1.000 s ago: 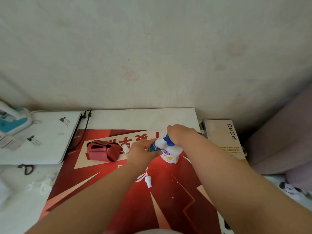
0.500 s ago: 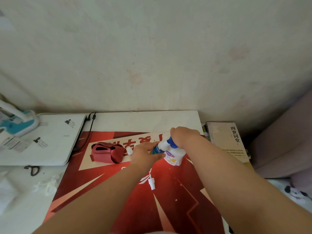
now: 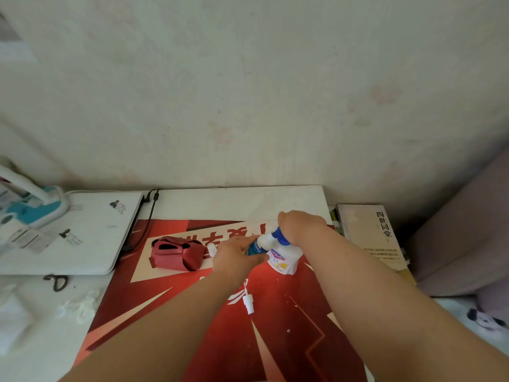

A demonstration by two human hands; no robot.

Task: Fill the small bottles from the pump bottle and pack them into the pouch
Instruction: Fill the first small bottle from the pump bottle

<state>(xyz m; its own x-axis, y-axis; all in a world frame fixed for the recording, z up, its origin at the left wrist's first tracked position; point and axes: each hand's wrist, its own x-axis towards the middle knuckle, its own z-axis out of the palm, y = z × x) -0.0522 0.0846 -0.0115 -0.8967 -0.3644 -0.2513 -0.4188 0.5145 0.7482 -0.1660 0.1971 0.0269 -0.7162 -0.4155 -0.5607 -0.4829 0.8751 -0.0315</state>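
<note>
Right hand (image 3: 300, 226): fingers curled over the head of the pump bottle (image 3: 283, 260), palm down, bearing on the plunger. The blue collar and white spout (image 3: 265, 239) show just below the knuckles.

Left hand (image 3: 237, 256): fingers wrapped round a small bottle (image 3: 252, 248), tilted so its mouth meets the spout. The contact itself is hidden by the fingers, and its fill level cannot be seen.

Position: both bottles are toward the far right part of the surface (image 3: 248, 202), on a red printed sheet (image 3: 275, 340). The pump bottle's base is on the sheet.

Step in hand (judgement): dispensing into the small bottle.
- Press slowly and in full strokes.
- Hold the mouth tight against the spout, since the opening is narrow and liquid would run onto the sheet.
- Pause between strokes to check the level and stop short of the neck, so that the spray cap (image 3: 248, 300) fits. It lies loose with its dip tube nearer the front edge.

Outward:
- Red pouch (image 3: 176, 255), open, left of the hands.
- Small white piece (image 3: 210, 248) between the pouch and the left hand; bottle or cap, cannot tell.
- White laptop (image 3: 82, 232) at the left edge.
- Black scissors (image 3: 56, 281) in front of the laptop.

Writing:
- Book (image 3: 369, 232) off the right edge reads 四世同堂.
- Small bottle's teal label ends "…hang".
- Pump label has a red-and-blue logo, too small to read.
- The sheet's large characters are inverted and partly covered.
</note>
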